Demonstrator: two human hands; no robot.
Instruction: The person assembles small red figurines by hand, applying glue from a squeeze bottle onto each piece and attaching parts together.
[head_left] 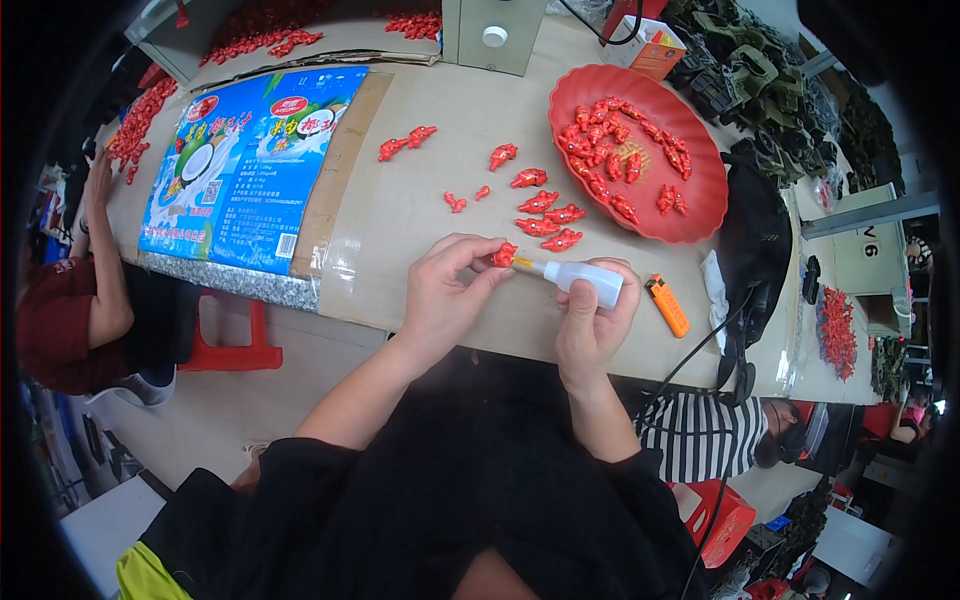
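Note:
My left hand [446,289] pinches a small red plastic figure piece [504,255] between thumb and fingertips. In my right hand [600,318] is a white squeeze bottle [584,282] with a thin yellowish nozzle, its tip at or very close to the red piece. Just beyond my hands several similar red pieces [538,202] lie loose on the table. To the far right, a red scalloped plastic bowl [690,222] holds more of them. An orange lighter [668,306] lies right of my right hand.
A flattened blue printed carton [250,180] covers the table's left part. Beside the bowl sit a black bag [757,250] and a cable. At the back are a grey metal box [490,35] and a small carton [645,50]. Co-workers [75,320] sit at both sides.

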